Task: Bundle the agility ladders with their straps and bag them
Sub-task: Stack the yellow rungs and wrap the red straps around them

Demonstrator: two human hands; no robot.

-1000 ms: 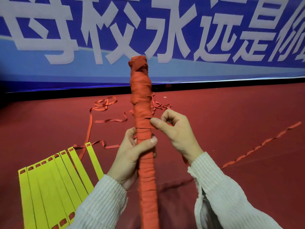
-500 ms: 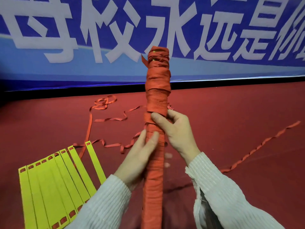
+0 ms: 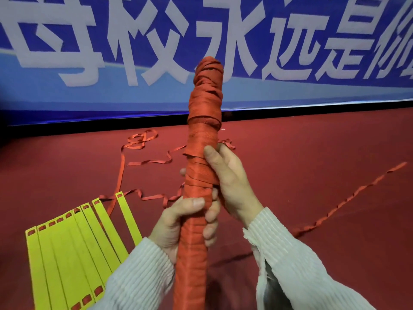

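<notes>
Since the earlier frame the left hand [image 3: 178, 222] has closed from a flat touch into a full grip on the strap-wound bundle [image 3: 202, 166], which has tilted nearer upright. Right hand [image 3: 230, 175] grips the bundle just above, thumb along the wrapping. Yellow ladder rungs [image 3: 73, 249] lie fanned on the red floor [image 3: 312, 175] at lower left; loose orange straps [image 3: 143, 162] trail beyond; blue banner [image 3: 89, 52] behind.

Wrapped bundle [image 3: 202, 166] upright at centre, ladder rungs [image 3: 73, 247] lower left, loose strap [image 3: 143, 162] probably behind, banner [image 3: 89, 52] beyond.
</notes>
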